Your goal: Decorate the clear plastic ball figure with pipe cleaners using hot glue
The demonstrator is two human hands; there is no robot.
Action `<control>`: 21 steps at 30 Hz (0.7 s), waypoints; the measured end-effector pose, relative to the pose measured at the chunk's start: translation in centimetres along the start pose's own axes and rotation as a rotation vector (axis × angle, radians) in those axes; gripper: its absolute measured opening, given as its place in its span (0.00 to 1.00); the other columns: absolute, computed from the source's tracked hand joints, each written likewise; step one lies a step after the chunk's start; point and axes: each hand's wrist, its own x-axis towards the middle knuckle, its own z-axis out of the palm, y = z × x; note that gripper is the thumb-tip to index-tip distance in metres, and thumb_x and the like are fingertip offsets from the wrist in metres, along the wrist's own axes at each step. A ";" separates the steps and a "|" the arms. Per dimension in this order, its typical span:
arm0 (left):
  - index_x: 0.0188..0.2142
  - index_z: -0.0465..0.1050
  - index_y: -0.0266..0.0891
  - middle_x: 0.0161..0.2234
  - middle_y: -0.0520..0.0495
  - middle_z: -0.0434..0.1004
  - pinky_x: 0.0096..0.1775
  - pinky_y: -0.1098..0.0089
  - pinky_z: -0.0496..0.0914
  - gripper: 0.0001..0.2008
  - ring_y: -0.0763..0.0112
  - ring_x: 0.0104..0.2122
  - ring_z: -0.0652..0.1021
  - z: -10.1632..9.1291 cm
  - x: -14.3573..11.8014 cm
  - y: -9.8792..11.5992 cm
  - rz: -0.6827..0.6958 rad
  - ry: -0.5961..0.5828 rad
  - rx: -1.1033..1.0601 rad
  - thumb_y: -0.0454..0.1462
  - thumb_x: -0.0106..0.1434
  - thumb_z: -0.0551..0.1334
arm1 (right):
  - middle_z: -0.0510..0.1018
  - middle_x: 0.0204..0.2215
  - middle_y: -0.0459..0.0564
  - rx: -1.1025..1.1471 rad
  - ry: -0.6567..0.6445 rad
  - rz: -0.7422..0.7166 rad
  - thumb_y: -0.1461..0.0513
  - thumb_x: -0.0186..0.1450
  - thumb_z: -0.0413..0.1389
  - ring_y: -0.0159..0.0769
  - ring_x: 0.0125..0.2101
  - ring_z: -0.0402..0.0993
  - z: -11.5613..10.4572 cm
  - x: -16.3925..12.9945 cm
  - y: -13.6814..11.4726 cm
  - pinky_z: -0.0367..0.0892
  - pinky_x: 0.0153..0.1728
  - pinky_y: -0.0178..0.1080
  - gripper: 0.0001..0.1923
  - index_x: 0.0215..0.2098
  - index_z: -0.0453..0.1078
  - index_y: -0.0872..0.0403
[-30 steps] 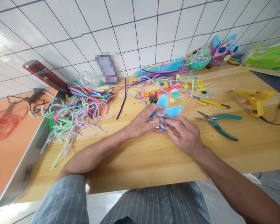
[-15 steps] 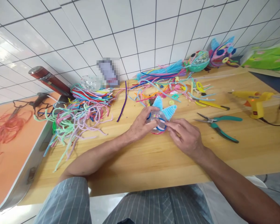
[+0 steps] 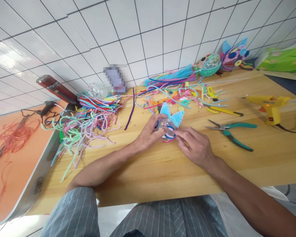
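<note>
A clear plastic ball (image 3: 164, 123) with two light-blue pointed ears (image 3: 177, 118) rests on the wooden table at centre. Blue pipe-cleaner rings (image 3: 171, 135) and a pink strip show on its front. My left hand (image 3: 151, 131) is closed round the ball's left side, its thumb lying across the front. At the ball's right edge, my right hand (image 3: 194, 143) pinches with thumb and forefinger at the blue ring. Whether the pinch holds the ring itself or a small piece by it is hidden by the fingers.
Pliers (image 3: 228, 128) with green handles and a yellow glue gun (image 3: 268, 105) lie at right. A yellow cutter (image 3: 225, 111) is behind the pliers. Heaped pipe cleaners (image 3: 88, 121) fill the left; two decorated balls (image 3: 209, 65) stand by the wall. A red flask (image 3: 56, 87) leans at back left.
The view has shifted slightly. The ball and its ears have tilted a little to the left, while both hands keep nearly the same hold on it.
</note>
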 end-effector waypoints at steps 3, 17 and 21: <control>0.62 0.68 0.42 0.51 0.44 0.76 0.61 0.56 0.68 0.22 0.57 0.55 0.75 -0.1 -0.1 0.1 -0.007 -0.013 0.007 0.43 0.70 0.64 | 0.85 0.38 0.49 -0.029 0.007 0.004 0.70 0.70 0.58 0.35 0.36 0.82 -0.1 0.0 -0.1 0.75 0.39 0.37 0.16 0.53 0.75 0.50; 0.63 0.66 0.42 0.52 0.44 0.75 0.58 0.58 0.69 0.24 0.60 0.52 0.74 -0.5 0.1 0.1 -0.050 -0.040 -0.017 0.46 0.70 0.63 | 0.84 0.36 0.50 -0.037 0.014 -0.015 0.69 0.71 0.58 0.36 0.36 0.82 0.3 0.0 -0.6 0.75 0.39 0.38 0.14 0.53 0.75 0.53; 0.64 0.65 0.42 0.55 0.43 0.75 0.61 0.57 0.69 0.26 0.59 0.55 0.75 -0.7 0.1 -0.1 -0.040 -0.070 -0.028 0.48 0.72 0.62 | 0.84 0.37 0.50 -0.013 0.022 -0.015 0.70 0.71 0.58 0.37 0.37 0.82 0.3 0.0 -0.6 0.75 0.39 0.38 0.16 0.54 0.75 0.52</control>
